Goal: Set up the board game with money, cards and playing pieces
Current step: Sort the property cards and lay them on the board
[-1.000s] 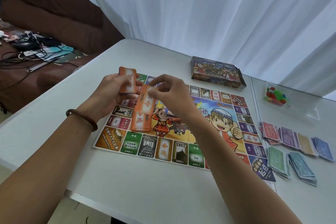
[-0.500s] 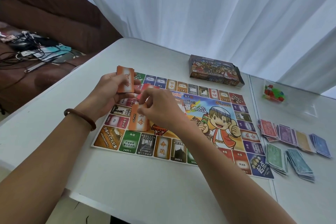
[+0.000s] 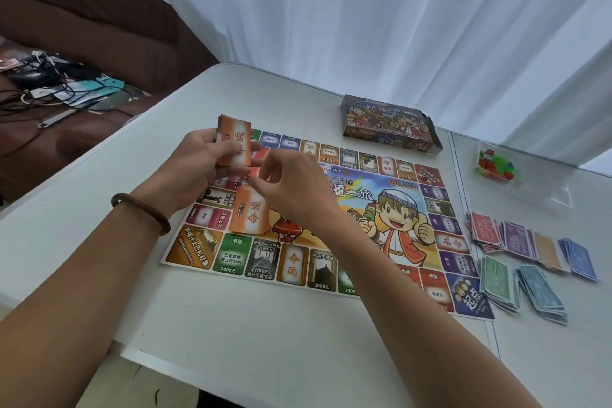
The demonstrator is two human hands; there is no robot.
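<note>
The colourful game board (image 3: 367, 187) lies flat on the white table (image 3: 265, 328). My left hand (image 3: 195, 166) grips a small stack of orange cards (image 3: 234, 139) upright over the board's far left corner. A pile of orange cards (image 3: 250, 214) lies on the board's left side. My right hand (image 3: 291, 189) hovers just above that pile, fingers loosely curled, with nothing visibly in them. Fanned piles of paper money (image 3: 530, 247) lie to the right of the board. Red and green playing pieces (image 3: 495, 166) sit in a clear tray at the far right.
The opened game box (image 3: 390, 124) stands behind the board near the white curtain. A brown sofa (image 3: 82, 30) with tangled cables and small devices (image 3: 63, 86) is to the left of the table. The table's near edge runs close below my forearms.
My right hand carried an orange card from the held stack down onto the pile on the board and let it go. It has now lifted back towards my left hand.
</note>
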